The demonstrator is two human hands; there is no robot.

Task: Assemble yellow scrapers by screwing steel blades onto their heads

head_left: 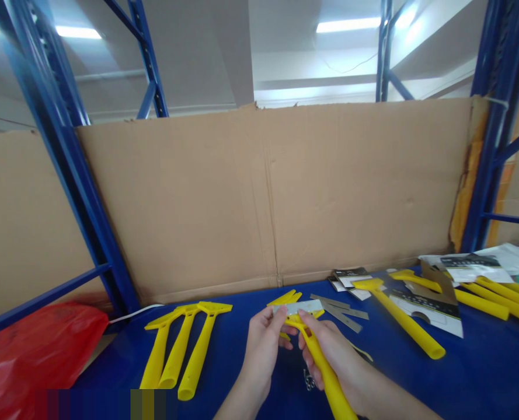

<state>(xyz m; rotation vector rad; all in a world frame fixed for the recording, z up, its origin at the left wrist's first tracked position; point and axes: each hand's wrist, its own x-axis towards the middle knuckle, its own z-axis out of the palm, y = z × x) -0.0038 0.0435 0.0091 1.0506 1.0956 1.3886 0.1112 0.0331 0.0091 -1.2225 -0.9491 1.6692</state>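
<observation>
In the lower middle of the frame, the left hand (261, 338) is pinching a metal plate (305, 307) between thumb and fingers, and the right hand (333, 347) is gripping a yellow handle (323, 367) near its wide head, the thumb pressing close to the plate. The plate is lying along that head, while the shaft is running down toward the bottom edge of the frame. The fitting of this one piece is seemingly about midway: plate and head are meeting, but whether anything is fastening them cannot be told. Small metal fasteners (308, 379) are lying loose just below the hands, so the securing is probably remaining. Thin metal strips (347, 315) are lying right of the hands, not joined to any handle, and small yellow pieces (288, 297) are resting just behind the fingers. At lower left, three T-shaped handles (198, 350) are lying side by side on the blue tabletop (228, 373), showing only yellow on top; whether they are finished is unclear. At the right, another T-shaped handle (406, 324) is lying near printed cards (429, 312), apparently awaiting work
</observation>
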